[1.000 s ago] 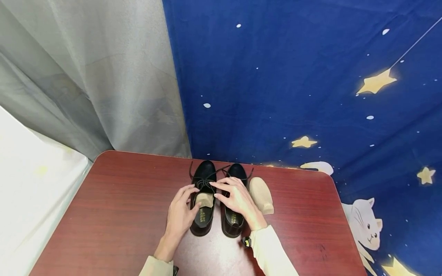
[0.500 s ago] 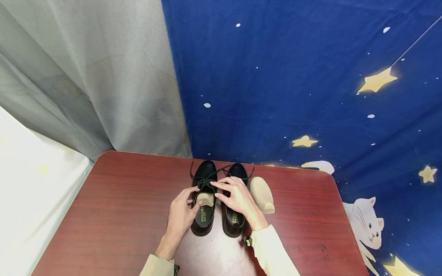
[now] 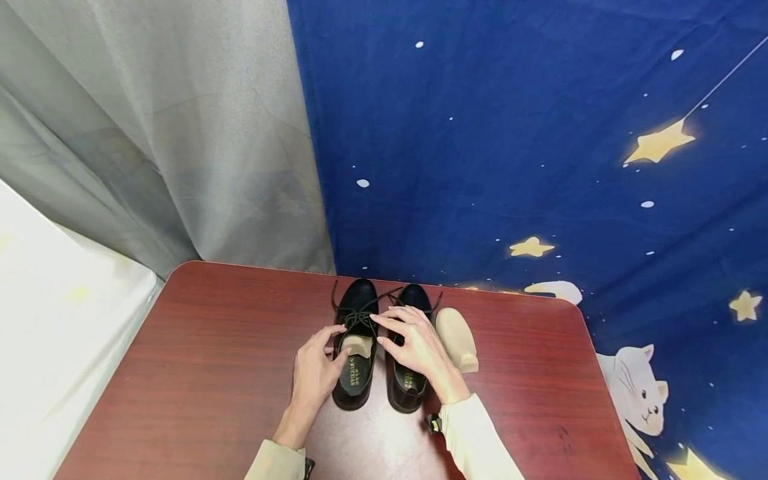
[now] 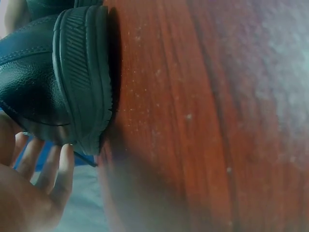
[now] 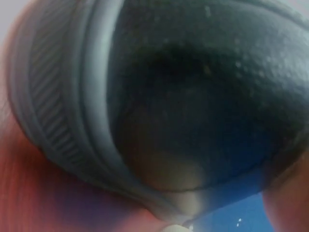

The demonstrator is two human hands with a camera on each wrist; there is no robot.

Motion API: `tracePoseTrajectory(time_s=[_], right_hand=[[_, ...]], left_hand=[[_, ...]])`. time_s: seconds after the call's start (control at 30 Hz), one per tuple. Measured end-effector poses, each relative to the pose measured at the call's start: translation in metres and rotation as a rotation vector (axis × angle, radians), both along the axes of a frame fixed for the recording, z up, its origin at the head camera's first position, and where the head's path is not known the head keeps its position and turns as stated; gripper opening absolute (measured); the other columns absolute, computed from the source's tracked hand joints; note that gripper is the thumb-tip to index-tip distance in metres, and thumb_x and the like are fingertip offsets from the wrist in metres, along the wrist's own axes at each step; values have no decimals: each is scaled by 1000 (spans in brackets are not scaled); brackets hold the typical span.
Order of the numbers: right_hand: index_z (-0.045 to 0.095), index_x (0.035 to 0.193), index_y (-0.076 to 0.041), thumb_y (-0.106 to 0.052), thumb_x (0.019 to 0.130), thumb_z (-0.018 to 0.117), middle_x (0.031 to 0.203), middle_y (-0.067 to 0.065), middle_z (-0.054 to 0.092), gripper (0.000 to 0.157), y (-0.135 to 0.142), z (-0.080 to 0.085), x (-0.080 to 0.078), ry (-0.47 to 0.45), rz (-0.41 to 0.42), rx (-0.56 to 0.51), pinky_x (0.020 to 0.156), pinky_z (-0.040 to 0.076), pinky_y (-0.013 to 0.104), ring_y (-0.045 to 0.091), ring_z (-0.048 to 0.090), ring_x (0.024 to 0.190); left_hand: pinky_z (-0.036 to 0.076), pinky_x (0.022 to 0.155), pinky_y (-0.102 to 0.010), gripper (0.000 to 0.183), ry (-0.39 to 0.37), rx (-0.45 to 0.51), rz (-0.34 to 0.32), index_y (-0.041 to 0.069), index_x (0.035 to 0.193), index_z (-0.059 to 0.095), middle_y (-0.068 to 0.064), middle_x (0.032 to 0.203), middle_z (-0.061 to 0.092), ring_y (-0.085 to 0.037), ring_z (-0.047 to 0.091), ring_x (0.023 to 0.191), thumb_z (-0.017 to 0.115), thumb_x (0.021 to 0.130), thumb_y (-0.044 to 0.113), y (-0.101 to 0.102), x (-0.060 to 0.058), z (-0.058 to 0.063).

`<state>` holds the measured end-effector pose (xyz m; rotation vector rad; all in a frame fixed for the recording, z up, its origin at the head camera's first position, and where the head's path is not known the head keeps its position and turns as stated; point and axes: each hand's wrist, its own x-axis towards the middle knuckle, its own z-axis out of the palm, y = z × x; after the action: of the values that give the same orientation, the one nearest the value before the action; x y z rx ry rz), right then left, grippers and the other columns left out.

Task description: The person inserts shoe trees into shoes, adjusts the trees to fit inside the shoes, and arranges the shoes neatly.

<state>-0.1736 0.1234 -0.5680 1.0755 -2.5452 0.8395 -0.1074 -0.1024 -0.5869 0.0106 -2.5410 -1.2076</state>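
Observation:
Two black lace-up shoes stand side by side, toes away from me. In the head view, a beige toe-shaped insert (image 3: 359, 346) sits in the opening of the left shoe (image 3: 362, 293). My left hand (image 3: 314, 373) is at that shoe's left side, its fingertips touching the upper near the laces and its thumb over the opening. My right hand (image 3: 420, 347) reaches across the right shoe (image 3: 413, 294), hiding its middle. Its extended index finger and thumb are at the left shoe's right edge. A second beige insert (image 3: 456, 337) lies right of the shoes.
The shoes stand on a reddish-brown table (image 3: 228, 373), their toes near its far edge. Behind it hang a grey curtain (image 3: 240, 167) and a blue star-patterned curtain (image 3: 432, 147). A white cloth (image 3: 66, 320) is at the left.
My right hand's fingertips have shifted slightly to the right. The left hand, the shoes and both inserts hold their places; the head view drifts a little.

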Motion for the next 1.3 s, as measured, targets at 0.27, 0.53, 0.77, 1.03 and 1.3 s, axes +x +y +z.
tracePoseTrajectory(time_s=[0.27, 0.53, 0.77, 1.03, 1.3], right_hand=[[62, 137, -21, -27, 87, 75, 137, 4, 57, 52, 3, -2, 4, -24, -39, 12, 110, 36, 49, 29, 47, 134], [58, 141, -20, -29, 86, 76, 143, 5, 52, 58, 7, -2, 6, -11, -45, 39, 110, 36, 47, 30, 45, 135], [49, 148, -19, -36, 85, 74, 146, 8, 50, 69, 21, 2, 6, 0, -55, 93, 112, 34, 47, 30, 43, 137], [38, 154, -15, -42, 82, 76, 148, 4, 46, 86, 31, 5, 9, -9, -80, 105, 109, 37, 45, 26, 45, 134], [37, 154, -16, -41, 82, 75, 149, 5, 45, 86, 39, 8, 12, 0, -74, 124, 108, 39, 44, 24, 45, 135]], left_hand=[[58, 74, -34, 47, -11, 33, -35, 23, 119, 67, 6, 119, 66, -15, 70, 85, 84, 78, 8, -3, 1, 0], [57, 80, -41, 61, 44, 77, -144, 13, 130, 61, -7, 139, 53, -23, 60, 113, 85, 75, 4, -5, 1, 1], [48, 90, -37, 68, 129, 43, -198, 10, 134, 58, -11, 143, 50, -25, 50, 123, 87, 73, 7, -4, -2, 8], [39, 100, -48, 69, 117, 20, -239, 13, 140, 54, -8, 148, 47, -28, 45, 128, 83, 77, 16, -3, -2, 13], [34, 108, -43, 65, 146, 42, -278, 12, 138, 55, -2, 146, 51, -27, 43, 135, 81, 80, 20, 2, -2, 21]])
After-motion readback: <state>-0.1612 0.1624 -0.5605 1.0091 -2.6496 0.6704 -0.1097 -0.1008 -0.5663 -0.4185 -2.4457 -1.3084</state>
